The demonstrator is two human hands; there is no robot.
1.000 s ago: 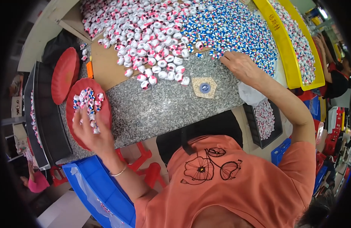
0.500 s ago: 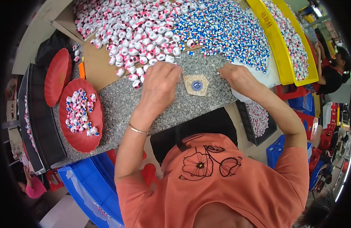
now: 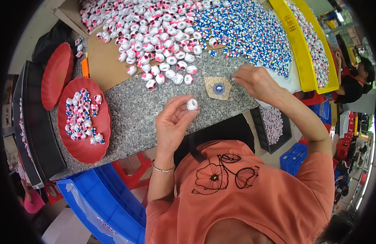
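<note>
My left hand [image 3: 173,118] is raised over the grey speckled table's near edge, palm turned up. Between its thumb and fingers it holds a white hollow toy head [image 3: 192,104], opening upward. My right hand [image 3: 256,81] is pinched closed beside a speckled tan tile [image 3: 211,92]; whatever sits at its fingertips is too small to make out. On that tile is a round blue-grey holder [image 3: 219,88]. Beyond my left hand spreads a heap of white-and-pink toy heads [image 3: 155,40]. Small blue-and-white toy bodies [image 3: 245,32] are piled beyond my right hand.
At the left, a red scalloped plate [image 3: 102,142] carries finished-looking figures, with another red plate [image 3: 55,77] behind it. An orange-handled tool [image 3: 85,67] lies nearby. A yellow bin [image 3: 291,40] borders the right. Below stand blue crates [image 3: 98,195] and a black tray [image 3: 261,130]. Co-workers sit on both sides.
My left hand has drawn back toward me from the heap of heads and turned up, now showing a toy head in its fingers. My right hand has hardly moved.
</note>
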